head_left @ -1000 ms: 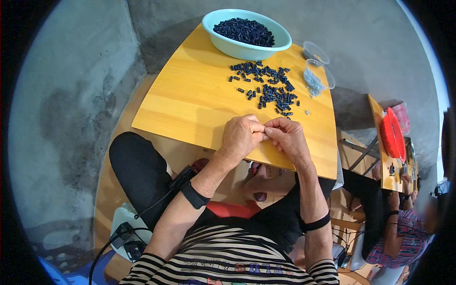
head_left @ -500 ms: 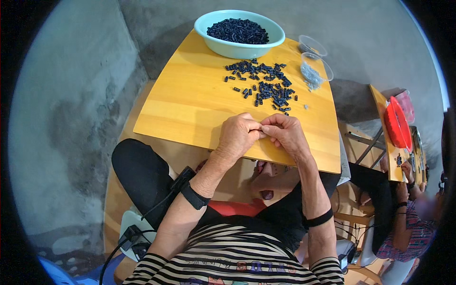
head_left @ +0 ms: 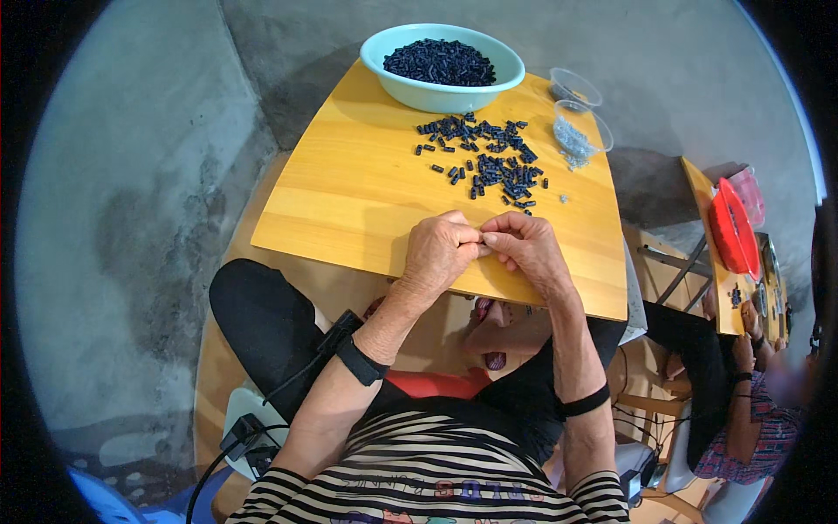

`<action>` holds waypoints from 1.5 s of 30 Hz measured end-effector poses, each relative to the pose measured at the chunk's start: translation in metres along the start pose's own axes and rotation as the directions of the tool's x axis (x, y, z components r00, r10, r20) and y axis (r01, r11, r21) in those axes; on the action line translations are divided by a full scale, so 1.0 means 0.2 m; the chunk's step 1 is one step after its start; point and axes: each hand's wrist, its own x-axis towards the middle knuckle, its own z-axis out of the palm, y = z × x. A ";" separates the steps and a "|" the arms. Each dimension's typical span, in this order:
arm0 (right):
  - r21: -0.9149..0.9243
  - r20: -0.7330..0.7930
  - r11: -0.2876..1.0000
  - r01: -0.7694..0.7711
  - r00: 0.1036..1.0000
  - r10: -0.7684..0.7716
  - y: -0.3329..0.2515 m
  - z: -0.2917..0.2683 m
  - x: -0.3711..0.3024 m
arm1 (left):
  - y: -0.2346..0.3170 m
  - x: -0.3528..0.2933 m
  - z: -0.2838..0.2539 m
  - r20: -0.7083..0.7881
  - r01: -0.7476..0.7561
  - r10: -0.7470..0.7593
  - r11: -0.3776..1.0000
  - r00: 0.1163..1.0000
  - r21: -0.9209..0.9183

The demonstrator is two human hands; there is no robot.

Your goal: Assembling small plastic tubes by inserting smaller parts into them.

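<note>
Over the near part of the yellow wooden table (head_left: 349,188), my left hand (head_left: 439,250) and my right hand (head_left: 524,247) meet fingertip to fingertip. Both are closed in a pinch. Whatever they hold is tiny and mostly covered by the fingers; a dark speck shows between them. Just beyond the hands lies a loose spread of small black cylindrical pieces (head_left: 504,173). A light blue basin (head_left: 443,98) heaped with similar black pieces stands at the table's far end. To its right, a clear plastic tub (head_left: 602,131) holds small pale, see-through bits, some spilled beside it.
A second clear tub (head_left: 576,87) with dark contents sits behind the first. Grey walls (head_left: 157,175) border the left and back. At the far right, a person (head_left: 751,419) works at another table with a red basin (head_left: 734,229). Cables (head_left: 218,472) run by a stool at my lower left.
The whole view has shifted very slightly, so the table and basin appear a little lower. My hands keep nearly the same pinched pose.
</note>
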 end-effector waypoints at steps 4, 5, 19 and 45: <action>-0.030 -0.001 1.000 0.008 1.000 -0.008 0.00 0.00 0.00 | 0.00 0.00 -0.01 -0.003 -0.020 0.020 0.999 1.000 0.051; 0.010 0.000 0.999 0.053 0.999 -0.053 0.01 -0.01 -0.01 | 0.00 -0.01 -0.01 0.000 -0.017 0.017 1.000 1.000 0.022; 0.179 -0.226 0.869 0.461 0.879 -0.420 -0.17 0.21 0.20 | 0.03 0.00 -0.04 0.071 0.024 -0.022 0.999 0.997 -0.029; -0.316 0.065 0.748 0.584 0.799 -0.597 -0.07 0.31 0.21 | 0.03 -0.02 -0.01 -0.043 0.115 -0.116 0.993 0.992 -0.028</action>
